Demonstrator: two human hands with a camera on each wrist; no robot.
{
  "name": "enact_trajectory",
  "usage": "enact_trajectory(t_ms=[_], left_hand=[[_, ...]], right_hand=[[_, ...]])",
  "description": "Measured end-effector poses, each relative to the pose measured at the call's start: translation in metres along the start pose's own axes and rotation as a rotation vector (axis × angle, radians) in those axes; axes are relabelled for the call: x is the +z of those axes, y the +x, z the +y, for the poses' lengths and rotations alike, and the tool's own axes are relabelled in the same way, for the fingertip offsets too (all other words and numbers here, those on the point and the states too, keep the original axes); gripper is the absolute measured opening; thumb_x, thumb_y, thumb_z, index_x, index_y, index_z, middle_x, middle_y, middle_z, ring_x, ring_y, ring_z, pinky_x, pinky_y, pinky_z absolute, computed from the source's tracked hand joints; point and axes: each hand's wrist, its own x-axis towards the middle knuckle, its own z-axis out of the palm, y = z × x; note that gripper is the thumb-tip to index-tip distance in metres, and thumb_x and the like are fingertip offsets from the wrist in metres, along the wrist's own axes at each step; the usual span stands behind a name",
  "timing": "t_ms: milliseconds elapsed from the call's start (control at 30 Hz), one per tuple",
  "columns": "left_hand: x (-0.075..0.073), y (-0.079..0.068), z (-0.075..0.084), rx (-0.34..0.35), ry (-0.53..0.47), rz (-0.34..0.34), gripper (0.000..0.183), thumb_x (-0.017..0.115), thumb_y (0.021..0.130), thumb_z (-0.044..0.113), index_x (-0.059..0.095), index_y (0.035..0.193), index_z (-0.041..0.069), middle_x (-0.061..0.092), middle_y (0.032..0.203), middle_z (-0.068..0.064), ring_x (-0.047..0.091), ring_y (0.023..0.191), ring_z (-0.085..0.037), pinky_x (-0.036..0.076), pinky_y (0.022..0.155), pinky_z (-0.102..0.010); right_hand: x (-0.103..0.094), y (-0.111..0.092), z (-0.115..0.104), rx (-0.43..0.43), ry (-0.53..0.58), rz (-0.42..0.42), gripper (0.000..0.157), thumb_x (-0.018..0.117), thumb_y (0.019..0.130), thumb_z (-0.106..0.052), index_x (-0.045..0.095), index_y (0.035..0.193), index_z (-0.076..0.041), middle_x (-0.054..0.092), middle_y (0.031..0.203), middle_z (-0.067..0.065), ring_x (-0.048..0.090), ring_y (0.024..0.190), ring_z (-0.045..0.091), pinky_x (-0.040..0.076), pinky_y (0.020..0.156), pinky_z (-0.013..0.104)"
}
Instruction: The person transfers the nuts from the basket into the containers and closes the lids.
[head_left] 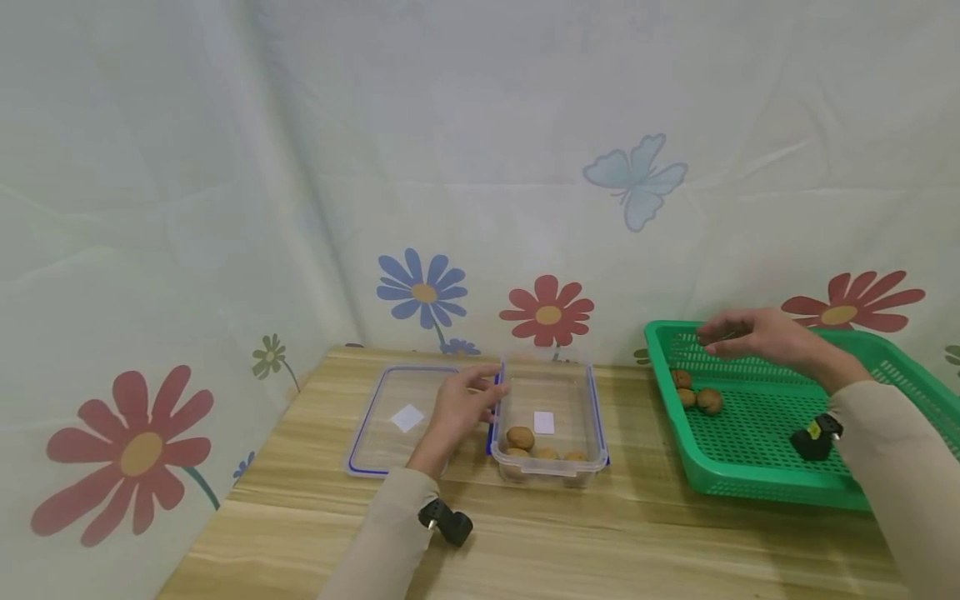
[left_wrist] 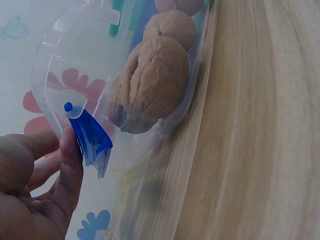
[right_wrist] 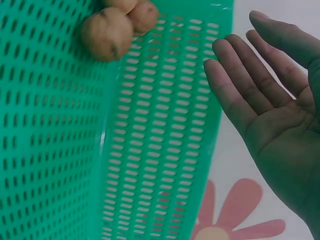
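A clear plastic food container [head_left: 597, 417] with a blue-edged rim stands at the middle of the wooden table. Several walnuts [head_left: 520, 438] lie inside along its near end, around a small white label [head_left: 543, 422]. My left hand [head_left: 461, 404] is at the container's left rim, fingers loosely bent; in the left wrist view the fingertips sit right by a blue side clip [left_wrist: 91, 135]. Over the far left part of a green plastic basket [head_left: 678, 446], my right hand [head_left: 765, 340] hovers with extended fingers and nothing in it. A few walnuts [head_left: 708, 401] rest in that basket's left corner.
The container's lid [head_left: 375, 442], clear with a blue seal and a white label [head_left: 408, 418], lies flat to the left, partly behind the left hand. Behind the table hangs a pale curtain [head_left: 495, 200] printed with flowers and a butterfly.
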Motion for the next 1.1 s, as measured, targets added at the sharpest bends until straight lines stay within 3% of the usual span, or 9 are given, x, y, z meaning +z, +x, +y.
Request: enact_trajectory(t_ms=[400,600,833,1100], left_hand=[[0.000,-0.001,0.000,-0.007,0.003,0.000,0.039,0.075,0.101,0.008,0.067,0.138,-0.003,0.068,0.110,-0.022,0.068,0.067,-0.015,0.066,0.064,-0.032],[0.000,-0.001,0.001,0.000,0.009,0.003,0.040,0.075,0.101,0.009,0.067,0.138,-0.003,0.069,0.110,-0.022,0.069,0.068,-0.016,0.067,0.064,-0.033],[0.000,-0.002,0.002,-0.005,0.015,0.006,0.040,0.075,0.101,0.010,0.067,0.138,-0.002,0.069,0.111,-0.022,0.069,0.067,-0.016,0.066,0.065,-0.032],[0.000,-0.003,0.002,-0.002,0.007,0.002,0.041,0.075,0.101,0.009,0.066,0.138,-0.004,0.070,0.110,-0.023,0.069,0.067,-0.016,0.066,0.064,-0.032]], right_hand=[[0.008,-0.002,0.028,-0.007,0.067,-0.122,0.041,0.066,0.106,-0.017,0.063,0.140,0.006,0.063,0.139,0.024,0.063,0.124,0.040,0.060,0.096,0.054],[0.012,-0.003,0.033,0.005,0.087,-0.161,0.041,0.069,0.105,-0.016,0.064,0.138,0.006,0.063,0.139,0.025,0.064,0.122,0.039,0.060,0.096,0.055],[0.016,0.001,0.038,-0.009,0.110,-0.225,0.037,0.068,0.103,-0.011,0.065,0.136,0.008,0.063,0.138,0.027,0.063,0.124,0.042,0.061,0.094,0.045],[0.021,0.006,0.040,-0.007,0.073,-0.271,0.035,0.073,0.101,-0.012,0.069,0.131,0.005,0.065,0.135,0.025,0.062,0.124,0.044,0.060,0.094,0.047]])
